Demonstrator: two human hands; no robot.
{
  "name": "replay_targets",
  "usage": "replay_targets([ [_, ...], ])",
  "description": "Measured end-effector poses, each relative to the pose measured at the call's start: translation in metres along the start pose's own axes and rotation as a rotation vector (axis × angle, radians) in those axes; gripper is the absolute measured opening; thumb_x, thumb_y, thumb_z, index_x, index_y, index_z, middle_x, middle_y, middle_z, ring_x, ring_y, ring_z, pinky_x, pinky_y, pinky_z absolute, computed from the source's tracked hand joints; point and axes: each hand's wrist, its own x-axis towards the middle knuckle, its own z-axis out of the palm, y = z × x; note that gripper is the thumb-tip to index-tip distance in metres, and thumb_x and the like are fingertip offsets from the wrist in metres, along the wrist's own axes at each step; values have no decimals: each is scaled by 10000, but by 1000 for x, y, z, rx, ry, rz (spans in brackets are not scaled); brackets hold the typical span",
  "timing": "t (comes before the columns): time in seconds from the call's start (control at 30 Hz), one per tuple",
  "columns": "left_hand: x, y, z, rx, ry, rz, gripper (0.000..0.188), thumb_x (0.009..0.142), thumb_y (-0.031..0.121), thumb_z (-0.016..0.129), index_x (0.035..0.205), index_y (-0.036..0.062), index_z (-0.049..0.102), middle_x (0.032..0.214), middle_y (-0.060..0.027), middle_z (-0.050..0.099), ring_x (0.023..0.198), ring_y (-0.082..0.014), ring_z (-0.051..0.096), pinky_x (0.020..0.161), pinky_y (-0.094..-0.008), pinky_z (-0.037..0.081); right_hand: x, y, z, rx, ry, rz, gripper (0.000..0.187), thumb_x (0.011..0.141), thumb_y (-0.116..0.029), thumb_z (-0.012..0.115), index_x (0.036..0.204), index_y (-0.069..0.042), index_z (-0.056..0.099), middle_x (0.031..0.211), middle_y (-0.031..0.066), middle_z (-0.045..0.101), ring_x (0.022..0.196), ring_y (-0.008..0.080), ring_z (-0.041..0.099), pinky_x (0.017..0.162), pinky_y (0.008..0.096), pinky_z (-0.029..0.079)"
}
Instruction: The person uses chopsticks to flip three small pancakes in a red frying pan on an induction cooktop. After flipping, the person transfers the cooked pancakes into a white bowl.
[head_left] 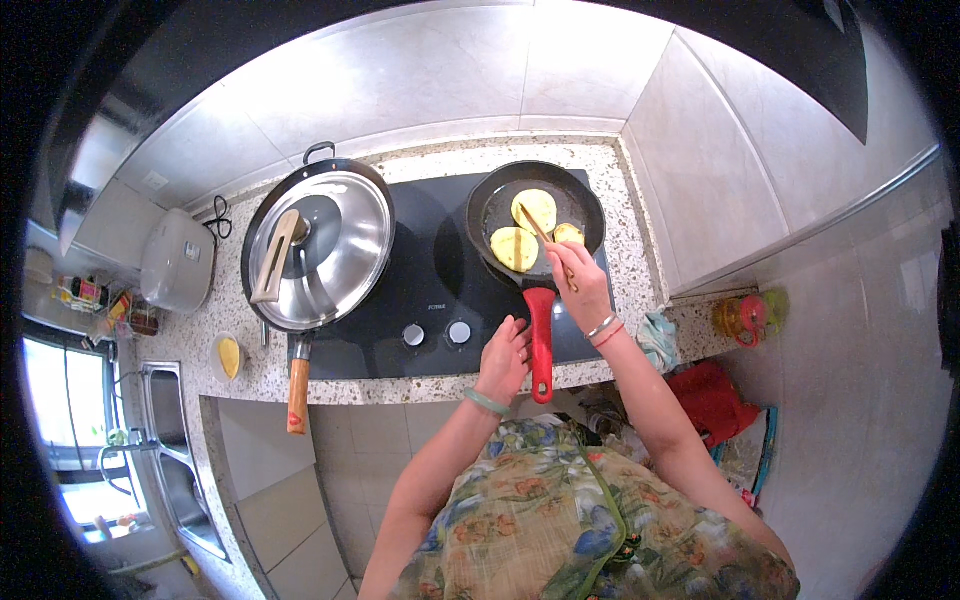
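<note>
A black frying pan with a red handle sits on the right burner of the black stove. Three pale yellow flat pieces lie in it. My right hand holds wooden chopsticks whose tips reach into the pan among the pieces. My left hand rests at the counter's front edge, beside the red handle and near the stove knobs, fingers loosely curled; whether it touches the handle is unclear.
A large wok with a metal lid and wooden handle covers the left burner. A white rice cooker and a small bowl of yellow stuff stand left. A sink lies far left, red items lie right.
</note>
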Motion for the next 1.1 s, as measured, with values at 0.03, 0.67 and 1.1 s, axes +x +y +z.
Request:
replay_targets([
  [0.03, 0, 0, 1, 5, 1, 1, 553, 1033, 455, 438, 1422, 64, 400, 1331, -89, 581, 1108, -230, 572, 996, -426, 428, 0, 3, 2, -6, -22, 9, 150, 922, -57, 638, 1070, -43, 665, 1000, 133, 663, 841, 315, 685, 710, 365, 568],
  [0.67, 0, -2, -2, 20, 5, 9, 679, 1021, 477, 457, 1511, 32, 303, 1408, -122, 531, 1169, -252, 553, 1014, -427, 419, 10, 15, 2, 11, 4, 53, 148, 948, -72, 607, 1074, -32, 674, 1022, 147, 664, 890, 312, 685, 754, 364, 560],
  [1.1, 8, -7, -8, -12, -11, 13, 669, 1017, 475, 467, 1511, 53, 307, 1396, -121, 531, 1163, -262, 550, 996, -441, 441, 2, 18, -11, -5, 6, 63, 160, 942, -79, 621, 1086, -29, 669, 1032, 156, 659, 873, 336, 682, 723, 378, 566],
])
